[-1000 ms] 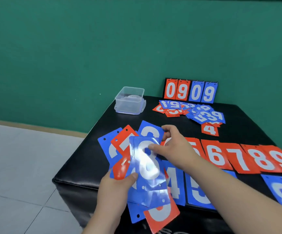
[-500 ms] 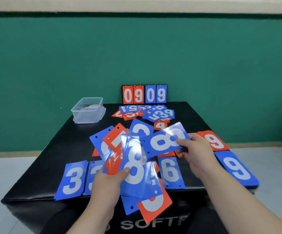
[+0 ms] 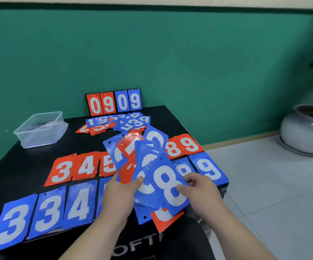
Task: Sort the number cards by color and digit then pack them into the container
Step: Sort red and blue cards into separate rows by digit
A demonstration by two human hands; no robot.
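On my feed the green wall [image 3: 170, 53] fills the space behind the black table [image 3: 26, 166], and pale floor tiles [image 3: 273, 184] run off to the table's right. A grey plant pot [image 3: 305, 132] stands on that floor, well apart from the table's far right corner.

Sorted number cards lie face up on the table top in two lines. Along the near edge is the blue row [image 3: 47, 212], reading 3, 3, 4 from the left before my arms cover it. Just behind it is the red row [image 3: 80, 167], reading 3, 4, 5. Towards the table's right edge I see red 8 and 9 cards [image 3: 183, 145], with a blue 9 card [image 3: 208, 169] in front of them at the near right corner.

The clear plastic container [image 3: 39, 128] sits at the table's far left corner, open at the top; I cannot tell what is in it. A small scoreboard stand [image 3: 114, 102] showing 0 9 0 9 stands upright at the middle of the far edge, and a loose pile of unsorted cards [image 3: 118, 122] lies just in front of it.

Above the table's near middle, my left hand [image 3: 120, 194] grips a fan of cards [image 3: 133, 152], red and blue mixed, thumb pressed on its face. My right hand [image 3: 198, 190] pinches the right edge of a blue 8 card [image 3: 167, 186], which lies tilted across the front of the fan, touching it.
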